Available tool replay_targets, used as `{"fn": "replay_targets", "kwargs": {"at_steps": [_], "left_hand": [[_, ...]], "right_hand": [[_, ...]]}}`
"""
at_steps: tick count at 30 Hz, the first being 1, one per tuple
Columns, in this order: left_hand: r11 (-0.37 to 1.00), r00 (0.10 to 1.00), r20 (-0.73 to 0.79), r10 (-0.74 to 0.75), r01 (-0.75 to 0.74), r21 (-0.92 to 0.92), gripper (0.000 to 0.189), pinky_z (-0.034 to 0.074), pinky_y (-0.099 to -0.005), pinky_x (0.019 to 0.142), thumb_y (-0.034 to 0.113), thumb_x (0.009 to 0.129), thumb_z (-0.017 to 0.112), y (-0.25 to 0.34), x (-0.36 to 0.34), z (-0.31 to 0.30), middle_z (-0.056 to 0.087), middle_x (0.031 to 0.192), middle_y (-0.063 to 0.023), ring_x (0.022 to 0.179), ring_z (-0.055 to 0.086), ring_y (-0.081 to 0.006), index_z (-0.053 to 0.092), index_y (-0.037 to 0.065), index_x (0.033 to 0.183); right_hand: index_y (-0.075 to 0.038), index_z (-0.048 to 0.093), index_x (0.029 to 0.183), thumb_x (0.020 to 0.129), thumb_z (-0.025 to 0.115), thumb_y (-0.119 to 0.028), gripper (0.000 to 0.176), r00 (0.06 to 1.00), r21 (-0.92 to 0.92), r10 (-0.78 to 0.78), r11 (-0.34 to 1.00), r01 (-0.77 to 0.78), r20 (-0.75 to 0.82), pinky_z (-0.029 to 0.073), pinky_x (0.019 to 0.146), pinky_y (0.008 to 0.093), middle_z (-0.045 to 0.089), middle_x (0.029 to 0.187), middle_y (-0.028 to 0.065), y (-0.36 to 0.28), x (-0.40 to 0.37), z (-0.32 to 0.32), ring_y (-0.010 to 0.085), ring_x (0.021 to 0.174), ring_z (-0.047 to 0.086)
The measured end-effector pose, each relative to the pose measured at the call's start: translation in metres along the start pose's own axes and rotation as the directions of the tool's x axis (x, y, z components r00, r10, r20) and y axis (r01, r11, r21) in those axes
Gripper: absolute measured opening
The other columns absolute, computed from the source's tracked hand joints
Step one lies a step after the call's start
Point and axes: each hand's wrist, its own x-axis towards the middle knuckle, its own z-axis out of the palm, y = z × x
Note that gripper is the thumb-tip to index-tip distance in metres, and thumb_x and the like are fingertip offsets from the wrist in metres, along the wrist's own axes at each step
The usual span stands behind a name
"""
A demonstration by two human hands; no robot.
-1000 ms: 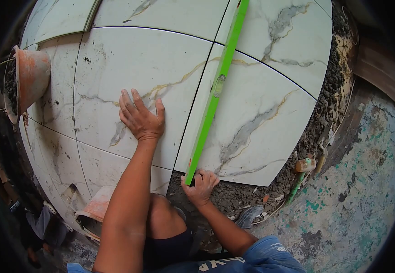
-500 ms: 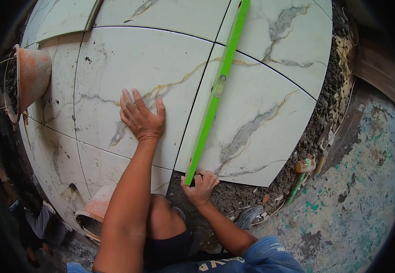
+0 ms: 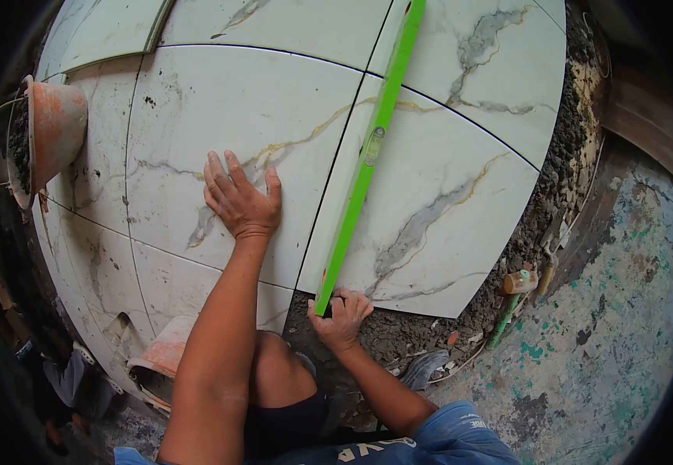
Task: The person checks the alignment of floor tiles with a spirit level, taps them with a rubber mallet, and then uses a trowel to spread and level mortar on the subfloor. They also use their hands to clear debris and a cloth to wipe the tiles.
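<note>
My left hand lies flat with fingers spread on a white floor tile that has grey and gold veins. A long bright green spirit level runs lengthwise over the tiles to its right, with a vial near its middle. The near end of the level is between the thumb and fingers of my right hand, at the front edge of another veined tile. Part of that grip is hidden under the level. Grey mortar lies just below my right hand.
A bucket of mortar stands tilted-looking at the left, and a second bucket is partly behind my left arm. A mallet with a green handle rests at the right. A loose tile overlaps others at the far left.
</note>
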Motion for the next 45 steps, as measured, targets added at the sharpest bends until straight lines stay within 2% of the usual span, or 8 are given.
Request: {"fn": "replay_targets", "kwargs": {"at_steps": [19,34,35,38,40,42,43,45], "left_hand": [[0.998,0.998,0.017,-0.052,0.053,-0.023,0.076,0.021,-0.0519,0.111,0.049,0.088,0.052,0.003,-0.001,-0.001,0.029,0.151,-0.0209,0.139,0.027,-0.0355,0.036,0.001,0.144],[0.997,0.997,0.018,-0.072,0.073,-0.04,0.074,0.02,-0.0494,0.113,0.052,0.091,0.047,0.003,-0.002,0.002,0.031,0.151,-0.0211,0.139,0.027,-0.036,0.036,0.002,0.144],[0.997,0.998,0.002,-0.07,0.07,-0.041,0.074,0.02,-0.0494,0.113,0.052,0.091,0.047,0.003,-0.003,0.0,0.031,0.151,-0.0211,0.139,0.027,-0.036,0.036,0.002,0.144],[0.993,0.998,-0.07,-0.005,-0.003,-0.117,0.069,0.019,-0.0504,0.113,0.049,0.091,0.049,-0.003,-0.008,-0.005,0.033,0.152,-0.0157,0.139,0.028,-0.0358,0.038,0.006,0.145],[0.858,0.888,-0.092,0.451,-0.46,-0.23,0.062,0.017,-0.0504,0.116,0.041,0.093,0.05,0.0,-0.017,-0.008,0.033,0.154,-0.0103,0.142,0.026,-0.0332,0.039,0.01,0.146],[0.683,0.723,0.002,0.69,-0.651,-0.33,0.057,0.015,-0.0494,0.118,0.032,0.095,0.049,0.021,-0.041,-0.029,0.033,0.154,-0.0095,0.145,0.025,-0.0286,0.037,0.012,0.147],[0.641,0.664,0.057,0.746,-0.692,-0.332,0.054,0.015,-0.048,0.119,0.028,0.097,0.046,0.026,-0.053,-0.024,0.034,0.154,-0.0109,0.145,0.026,-0.0265,0.037,0.011,0.147],[0.671,0.7,0.034,0.713,-0.668,-0.323,0.054,0.015,-0.0479,0.119,0.028,0.097,0.046,0.026,-0.07,-0.02,0.033,0.154,-0.011,0.144,0.028,-0.0263,0.037,0.01,0.147]], "right_hand": [[-0.012,0.054,0.076,0.073,0.074,-0.034,0.03,1.0,0.002,-0.01,1.0,0.01,0.004,0.032,0.084,0.0473,0.057,0.096,0.0048,0.005,-0.029,0.001,0.0295,0.096,0.049],[-0.013,0.056,0.081,0.071,0.077,-0.041,0.036,0.998,0.194,-0.042,0.98,0.052,-0.056,0.033,0.088,0.0445,0.055,0.097,0.0039,0.014,-0.055,-0.012,0.0272,0.097,0.049],[-0.012,0.057,0.091,0.075,0.076,-0.045,0.041,0.993,0.175,-0.085,0.98,0.097,-0.076,0.034,0.089,0.0436,0.054,0.099,0.0047,0.019,-0.059,-0.02,0.0271,0.1,0.049],[-0.009,0.055,0.102,0.079,0.073,-0.047,0.048,0.97,0.131,-0.091,0.984,0.123,-0.225,0.035,0.09,0.0446,0.053,0.103,0.0082,0.054,-0.054,-0.049,0.0284,0.103,0.049],[-0.006,0.052,0.109,0.082,0.071,-0.046,0.052,0.944,0.045,-0.013,0.999,0.03,-0.329,0.036,0.091,0.0467,0.051,0.109,0.0128,0.1,-0.045,-0.065,0.0319,0.105,0.048],[-0.003,0.051,0.111,0.084,0.07,-0.043,0.052,0.933,0.031,0.058,0.998,-0.051,-0.355,0.037,0.092,0.0491,0.05,0.111,0.0164,0.134,-0.036,-0.087,0.0354,0.106,0.047],[-0.003,0.051,0.111,0.084,0.07,-0.043,0.052,0.934,0.023,0.048,0.999,-0.043,-0.354,0.037,0.092,0.0491,0.05,0.111,0.0164,0.141,-0.035,-0.096,0.0354,0.106,0.047],[-0.002,0.05,0.112,0.086,0.069,-0.041,0.051,0.935,0.008,0.04,0.999,-0.04,-0.353,0.038,0.093,0.0497,0.05,0.112,0.0173,0.15,-0.034,-0.113,0.0376,0.107,0.047]]}}
